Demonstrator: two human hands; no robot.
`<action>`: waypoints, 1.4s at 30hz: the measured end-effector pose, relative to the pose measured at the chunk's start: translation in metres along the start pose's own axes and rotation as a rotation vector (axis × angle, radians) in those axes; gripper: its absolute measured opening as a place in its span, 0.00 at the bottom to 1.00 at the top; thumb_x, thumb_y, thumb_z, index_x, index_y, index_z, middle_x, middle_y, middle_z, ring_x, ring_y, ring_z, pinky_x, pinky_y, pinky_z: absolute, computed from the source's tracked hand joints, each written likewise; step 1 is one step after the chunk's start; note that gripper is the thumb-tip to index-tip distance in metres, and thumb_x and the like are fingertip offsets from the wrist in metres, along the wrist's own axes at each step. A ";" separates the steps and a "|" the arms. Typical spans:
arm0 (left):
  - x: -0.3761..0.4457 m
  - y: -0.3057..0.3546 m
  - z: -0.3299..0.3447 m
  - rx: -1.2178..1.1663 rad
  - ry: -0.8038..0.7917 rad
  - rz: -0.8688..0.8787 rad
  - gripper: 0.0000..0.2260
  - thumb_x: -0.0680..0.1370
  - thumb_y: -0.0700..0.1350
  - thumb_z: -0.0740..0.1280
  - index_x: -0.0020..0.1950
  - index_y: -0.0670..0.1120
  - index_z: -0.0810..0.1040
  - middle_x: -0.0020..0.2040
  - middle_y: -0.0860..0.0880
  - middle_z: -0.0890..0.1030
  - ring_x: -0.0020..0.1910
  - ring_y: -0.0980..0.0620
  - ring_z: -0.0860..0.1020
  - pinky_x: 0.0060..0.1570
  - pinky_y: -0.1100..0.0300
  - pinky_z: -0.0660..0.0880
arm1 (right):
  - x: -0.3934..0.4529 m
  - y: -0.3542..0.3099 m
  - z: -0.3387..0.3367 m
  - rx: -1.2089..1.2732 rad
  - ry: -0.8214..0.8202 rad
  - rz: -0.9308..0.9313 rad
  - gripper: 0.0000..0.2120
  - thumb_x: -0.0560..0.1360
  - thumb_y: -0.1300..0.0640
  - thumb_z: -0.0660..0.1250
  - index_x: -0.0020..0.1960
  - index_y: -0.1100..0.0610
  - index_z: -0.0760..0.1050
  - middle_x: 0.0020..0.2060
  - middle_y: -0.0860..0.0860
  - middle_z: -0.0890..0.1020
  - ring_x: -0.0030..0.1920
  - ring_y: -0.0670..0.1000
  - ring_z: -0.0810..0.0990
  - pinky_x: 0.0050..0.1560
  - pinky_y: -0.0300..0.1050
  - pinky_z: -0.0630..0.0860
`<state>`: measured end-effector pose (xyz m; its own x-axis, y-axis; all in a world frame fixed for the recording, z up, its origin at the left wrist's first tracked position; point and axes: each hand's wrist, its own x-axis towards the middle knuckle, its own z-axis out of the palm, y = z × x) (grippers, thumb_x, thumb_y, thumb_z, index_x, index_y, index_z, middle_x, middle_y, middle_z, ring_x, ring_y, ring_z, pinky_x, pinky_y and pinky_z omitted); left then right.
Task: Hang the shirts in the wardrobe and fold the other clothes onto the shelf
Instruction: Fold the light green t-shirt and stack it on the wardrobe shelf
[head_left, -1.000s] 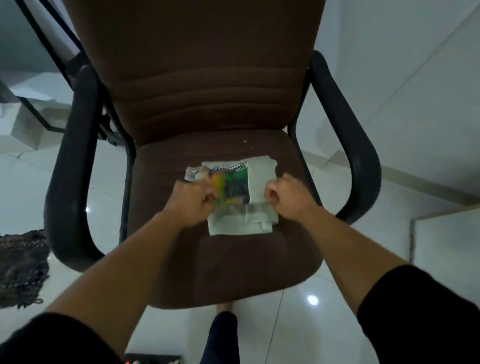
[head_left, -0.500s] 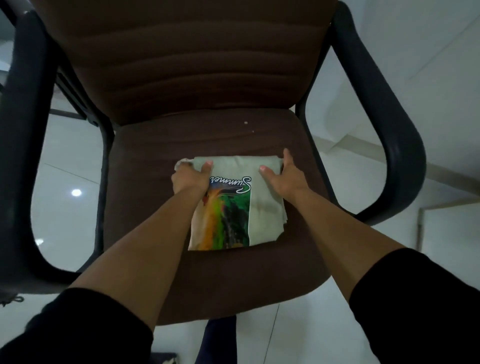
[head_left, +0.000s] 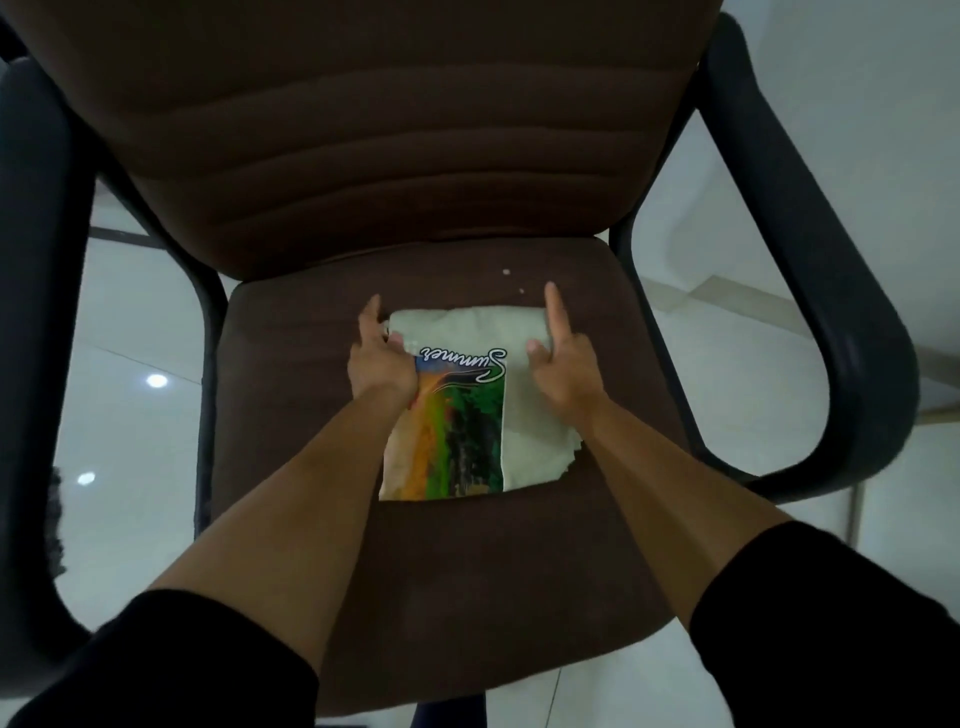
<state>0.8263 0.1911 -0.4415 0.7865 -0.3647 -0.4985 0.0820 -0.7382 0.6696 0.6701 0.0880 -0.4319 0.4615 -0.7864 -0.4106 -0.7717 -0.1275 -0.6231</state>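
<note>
Garment: a pale folded t-shirt (head_left: 524, 400) lies at centre frame on the seat of a brown chair (head_left: 519, 571), its printed panel facing up with the word "Summer" reading upside down from this view.
Change: a second ago the bundle was smaller and both hands were fisted on it; it now lies opened out into a longer flat rectangle, and the camera has closed in on the seat.
Left hand: the left hand (head_left: 382, 364) rests on the upper left corner of the t-shirt, index finger stretched forward along the edge, the other fingers bent on the cloth. Whether it pinches the fabric cannot be told.
Right hand: the right hand (head_left: 563, 364) lies on the upper right part of the t-shirt, index finger straight along the right edge, thumb spread onto the cloth, holding nothing.
Edges: the lower right corner looks ragged and uneven; the rest lies flat.
Surroundings: dark armrests run down both sides of the frame; a glossy white floor (head_left: 145, 415) shows at left.
Assessment: the fold appears to be at the smoothing and squaring stage. The t-shirt is not yet on any shelf, and no wardrobe is in view.
</note>
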 end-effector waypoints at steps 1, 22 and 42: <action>-0.004 -0.008 0.003 0.062 -0.002 0.070 0.21 0.83 0.49 0.51 0.75 0.60 0.54 0.65 0.42 0.70 0.60 0.42 0.72 0.57 0.50 0.68 | -0.005 0.004 0.008 -0.054 0.012 -0.041 0.31 0.79 0.44 0.57 0.76 0.41 0.44 0.53 0.64 0.74 0.54 0.65 0.74 0.58 0.55 0.71; -0.110 0.013 -0.054 -0.350 -0.623 0.092 0.31 0.77 0.36 0.64 0.75 0.58 0.58 0.68 0.46 0.72 0.59 0.45 0.77 0.60 0.48 0.74 | -0.145 0.003 -0.057 0.262 0.067 -0.069 0.36 0.75 0.56 0.68 0.76 0.43 0.52 0.67 0.52 0.73 0.64 0.50 0.72 0.61 0.36 0.66; -0.640 0.162 0.001 -0.302 -1.263 0.706 0.33 0.74 0.32 0.67 0.76 0.48 0.59 0.60 0.44 0.77 0.52 0.49 0.78 0.44 0.63 0.80 | -0.655 0.102 -0.342 0.447 0.945 0.110 0.39 0.71 0.59 0.73 0.76 0.49 0.57 0.67 0.51 0.72 0.62 0.49 0.73 0.67 0.43 0.68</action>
<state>0.3359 0.3042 -0.0146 -0.3121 -0.9481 -0.0601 0.1643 -0.1162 0.9795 0.1392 0.3832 0.0012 -0.2793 -0.9563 0.0866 -0.4684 0.0569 -0.8817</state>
